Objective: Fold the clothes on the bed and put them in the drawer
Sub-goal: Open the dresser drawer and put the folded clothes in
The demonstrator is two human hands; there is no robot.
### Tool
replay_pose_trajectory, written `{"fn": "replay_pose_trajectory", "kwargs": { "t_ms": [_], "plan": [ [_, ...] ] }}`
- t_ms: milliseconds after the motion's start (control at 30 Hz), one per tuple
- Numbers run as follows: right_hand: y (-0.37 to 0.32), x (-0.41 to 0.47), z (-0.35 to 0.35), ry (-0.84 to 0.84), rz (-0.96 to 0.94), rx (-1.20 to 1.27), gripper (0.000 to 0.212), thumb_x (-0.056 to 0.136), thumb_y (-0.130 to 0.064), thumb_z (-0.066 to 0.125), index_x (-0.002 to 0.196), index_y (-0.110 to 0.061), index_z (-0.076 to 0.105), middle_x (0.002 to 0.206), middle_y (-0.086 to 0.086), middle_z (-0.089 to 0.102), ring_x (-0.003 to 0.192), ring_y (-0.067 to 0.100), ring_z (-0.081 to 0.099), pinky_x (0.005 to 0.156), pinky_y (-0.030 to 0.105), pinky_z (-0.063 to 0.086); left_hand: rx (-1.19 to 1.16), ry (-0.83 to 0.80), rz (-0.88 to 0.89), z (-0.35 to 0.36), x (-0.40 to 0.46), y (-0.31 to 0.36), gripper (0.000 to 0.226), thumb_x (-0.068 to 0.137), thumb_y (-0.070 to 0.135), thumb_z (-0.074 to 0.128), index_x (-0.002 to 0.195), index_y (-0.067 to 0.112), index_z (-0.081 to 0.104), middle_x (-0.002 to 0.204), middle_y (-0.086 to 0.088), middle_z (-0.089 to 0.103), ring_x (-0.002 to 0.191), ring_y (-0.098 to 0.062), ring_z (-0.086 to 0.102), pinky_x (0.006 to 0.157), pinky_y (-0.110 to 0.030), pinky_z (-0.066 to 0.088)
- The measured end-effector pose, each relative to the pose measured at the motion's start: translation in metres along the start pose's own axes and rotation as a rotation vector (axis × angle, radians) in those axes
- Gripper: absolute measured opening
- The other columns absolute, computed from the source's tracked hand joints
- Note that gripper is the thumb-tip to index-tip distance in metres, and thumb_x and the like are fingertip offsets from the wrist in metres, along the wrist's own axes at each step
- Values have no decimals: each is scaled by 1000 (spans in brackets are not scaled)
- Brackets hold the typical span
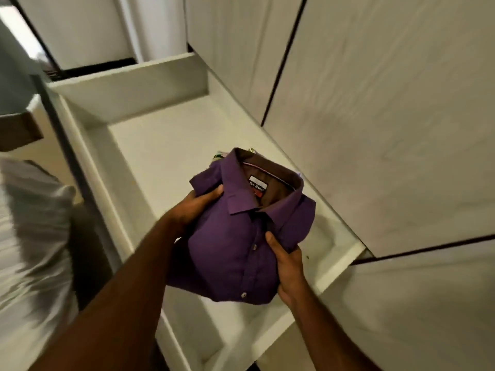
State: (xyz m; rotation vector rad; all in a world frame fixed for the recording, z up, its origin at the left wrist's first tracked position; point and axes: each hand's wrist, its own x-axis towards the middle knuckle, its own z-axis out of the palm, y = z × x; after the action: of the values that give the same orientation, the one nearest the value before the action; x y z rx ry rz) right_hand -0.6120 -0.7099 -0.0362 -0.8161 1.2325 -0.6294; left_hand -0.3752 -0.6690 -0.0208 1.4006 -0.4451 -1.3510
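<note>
Both hands, left hand (199,207) & right hand (288,266), gripping folded purple shirt (241,236) over open drawer (160,145). Placing step. Next: lower onto stack w/o unfolding

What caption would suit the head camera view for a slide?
Both hands, left hand and right hand, hold a folded purple shirt above the open white drawer.

One readable text: a white label (256,184) sewn inside the collar (278,180) of the purple shirt (235,250), at the back of the neck, carries dark lettering that looks like "Ben Harley", though the blur leaves the second word uncertain. Just below that label, still inside the collar, sits a small red tag (257,195) whose print is too small to read
</note>
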Motion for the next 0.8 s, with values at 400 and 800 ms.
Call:
{"fn": "replay_pose_trajectory", "kwargs": {
  "t_ms": [400, 800],
  "plan": [
    [62, 66, -38, 388, 266, 107, 64, 72, -25, 90, 127, -23, 58, 115, 4, 70, 97, 26, 70, 86, 46, 60, 441, -168, -281, 50, 135, -75, 32, 92, 31, 70, 120, 17, 65, 123, -11, 69, 113, -30, 65, 100, -45, 51],
    [6, 87, -48, 269, -244, -1002, 104, 78, -38, 82, 158, -33, 16, 168, 6, -1, 155, 27, 6, 121, 54, 22, 1186, 30, 192, 61, 103, -123, 77, 86, 78, 22, 153, 42, 26, 166, 10, 12, 151, -19, 18, 109, -60, 29]
  ]
}}
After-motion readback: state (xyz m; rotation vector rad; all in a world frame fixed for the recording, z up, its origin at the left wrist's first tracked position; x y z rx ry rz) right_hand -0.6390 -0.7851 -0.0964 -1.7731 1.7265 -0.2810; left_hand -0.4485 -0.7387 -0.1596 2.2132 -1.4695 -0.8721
